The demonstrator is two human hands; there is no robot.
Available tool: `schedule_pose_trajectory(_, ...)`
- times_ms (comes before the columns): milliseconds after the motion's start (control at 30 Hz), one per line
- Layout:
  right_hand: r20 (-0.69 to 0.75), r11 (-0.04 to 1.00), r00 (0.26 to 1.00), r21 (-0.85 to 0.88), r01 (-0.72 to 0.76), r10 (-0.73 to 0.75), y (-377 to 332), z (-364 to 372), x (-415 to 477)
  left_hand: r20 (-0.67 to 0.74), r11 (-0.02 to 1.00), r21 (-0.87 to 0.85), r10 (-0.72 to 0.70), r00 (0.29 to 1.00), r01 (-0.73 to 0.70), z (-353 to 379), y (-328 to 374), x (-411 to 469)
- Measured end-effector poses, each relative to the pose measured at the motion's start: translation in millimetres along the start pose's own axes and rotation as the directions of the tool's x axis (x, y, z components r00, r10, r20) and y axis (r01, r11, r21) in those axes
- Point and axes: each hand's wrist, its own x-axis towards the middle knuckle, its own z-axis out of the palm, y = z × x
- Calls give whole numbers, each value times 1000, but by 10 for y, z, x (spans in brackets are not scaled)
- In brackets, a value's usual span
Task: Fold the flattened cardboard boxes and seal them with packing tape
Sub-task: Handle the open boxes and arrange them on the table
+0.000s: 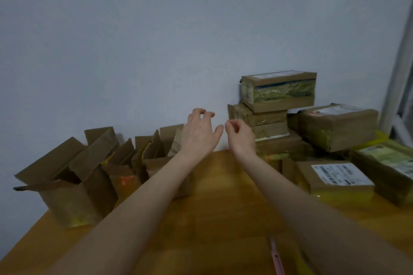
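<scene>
Both my arms reach out over the wooden table (223, 203) toward the wall. My left hand (200, 133) hovers above the far edge with its fingers spread and curled, holding nothing. My right hand (240, 135) is just beside it, fingers curled loosely inward, with nothing visible in it. Several unsealed cardboard boxes (73, 185) with flaps standing up line the left side, the nearest one (165, 154) right under my left wrist. Sealed, taped boxes (279, 90) are stacked at the right. No tape roll is in sight.
A pink utility knife (276, 254) lies on the table near the front edge. A labelled box (335, 177) sits at the right, with more taped boxes (337, 126) behind it. A plain wall runs close behind the table; a window frame (400, 73) stands at far right.
</scene>
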Motion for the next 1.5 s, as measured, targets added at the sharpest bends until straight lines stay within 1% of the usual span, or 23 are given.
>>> schedule_pose_trajectory(33, -72, 999, 997, -28, 37, -39, -52, -180, 59, 25, 988, -142, -49, 998, 52, 20, 186, 114)
schedule_pose_trajectory(100, -221, 992, 970, -95, 79, -98, -160, -536, 187, 105, 909, -384, -134, 985, 164, 44, 506, 330)
schedule_pose_trajectory(200, -424, 984, 898, -173, 43, -114, -253, -1058, 462, 200, 748, -595, -218, 955, 295, 71, 853, 604)
schedule_pose_trajectory(267, -486, 987, 872, -160, -21, -60, -261, -1336, 692, 247, 651, -673, -251, 936, 352, 117, 992, 778)
schedule_pose_trajectory(333, -474, 987, 880, -126, -102, 30, -240, -1512, 929, 284, 605, -692, -273, 919, 393, 169, 1079, 951)
schedule_pose_trajectory(400, -418, 983, 900, -69, -169, 125, -189, -1606, 1164, 328, 582, -690, -278, 903, 430, 244, 1136, 1104)
schedule_pose_trajectory(467, -325, 976, 921, 32, -217, 215, -160, -1647, 1313, 376, 547, -697, -273, 886, 464, 309, 1187, 1181)
schedule_pose_trajectory(533, -260, 966, 934, 153, -211, 245, -144, -1635, 1318, 381, 481, -744, -266, 886, 464, 350, 1191, 1167)
schedule_pose_trajectory(600, -269, 947, 935, 279, -156, 233, -131, -1612, 1227, 291, 417, -824, -270, 918, 384, 315, 1168, 1075)
schedule_pose_trajectory(667, -267, 907, 935, 407, -109, 232, -179, -1584, 1058, 174, 385, -881, -277, 945, 275, 159, 1102, 943)
schedule_pose_trajectory(733, -199, 861, 954, 498, -99, 224, -244, -1499, 826, 121, 339, -912, -319, 940, 232, -67, 984, 767)
schedule_pose_trajectory(800, -111, 873, 977, 477, -106, 179, -282, -1365, 556, 106, 339, -910, -365, 925, 239, -255, 799, 551)
schedule_pose_trajectory(833, -63, 897, 987, 429, -105, 145, -289, -1295, 419, 94, 368, -897, -385, 918, 246, -337, 690, 410)
schedule_pose_trajectory(900, 25, 937, 995, 337, -96, 93, -266, -1160, 144, 78, 441, -861, -379, 922, 254, -443, 457, 100)
schedule_pose_trajectory(1000, 128, 976, 985, 175, -134, 112, -171, -994, -262, 91, 552, -785, -346, 934, 281, -498, 114, -433)
schedule_pose_trajectory(1067, 181, 988, 973, 37, -149, 141, -81, -892, -510, 110, 588, -739, -375, 920, 328, -476, -91, -820)
schedule_pose_trajectory(1167, 285, 990, 948, -62, -127, 139, -26, -746, -882, 82, 597, -710, -458, 885, 374, -473, -349, -1417)
schedule_pose_trajectory(1233, 344, 988, 931, -129, -79, 120, 9, -584, -1112, 53, 594, -708, -495, 867, 383, -520, -530, -1771)
schedule_pose_trajectory(1300, 374, 982, 923, -188, -20, 91, 37, -351, -1351, 25, 585, -698, -555, 831, 412, -602, -735, -2078)
schedule_pose_trajectory(1367, 405, 973, 913, -226, 45, 52, 29, -60, -1596, -20, 572, -687, -632, 775, 448, -715, -957, -2328)
schedule_pose_trajectory(1500, 520, 944, 854, -284, 170, 3, -12, 514, -2084, -88, 530, -675, -749, 656, 514, -938, -1371, -2722)
